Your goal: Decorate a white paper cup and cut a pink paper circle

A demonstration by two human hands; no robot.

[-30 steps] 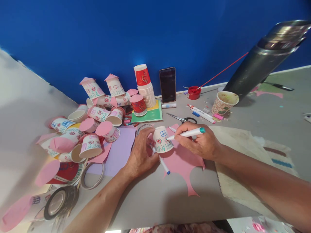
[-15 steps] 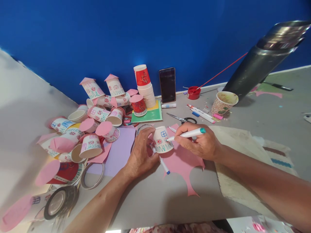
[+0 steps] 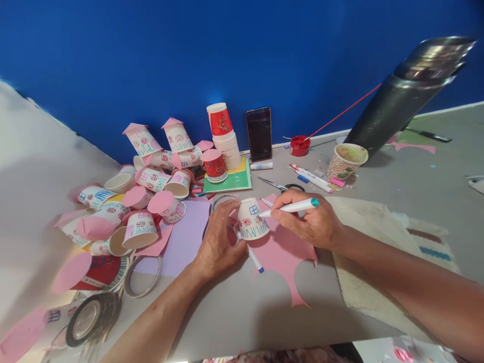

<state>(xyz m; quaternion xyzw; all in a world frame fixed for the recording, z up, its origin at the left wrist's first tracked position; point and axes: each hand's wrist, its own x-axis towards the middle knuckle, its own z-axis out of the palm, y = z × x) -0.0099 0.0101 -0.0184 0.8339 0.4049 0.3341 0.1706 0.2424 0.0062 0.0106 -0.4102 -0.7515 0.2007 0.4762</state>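
An upside-down white paper cup [image 3: 252,229] stands in front of me, drawn with a blue window, red dots and green zigzag grass. Around its left side curl the fingers of my left hand [image 3: 221,237], steadying it. My right hand [image 3: 312,222] grips a white marker [image 3: 297,206] with a green end, its tip at the cup's right side. A blue-ended marker [image 3: 255,260] lies by my left thumb, partly hidden by that hand. Under the cup spreads cut pink paper [image 3: 282,259] with round pieces gone from its edge.
Decorated cups with pink paper tops [image 3: 140,229] crowd the left, beside tape rolls [image 3: 142,277]. Behind stand stacked cups [image 3: 227,146] and a phone [image 3: 259,133]. Scissors [image 3: 272,182], markers [image 3: 312,177], a patterned cup [image 3: 346,161], a black flask [image 3: 401,96] and a cloth [image 3: 363,267] occupy the right.
The marker tip has shifted slightly up the cup's right side. Both hands keep their hold, and the whole view has moved a little.
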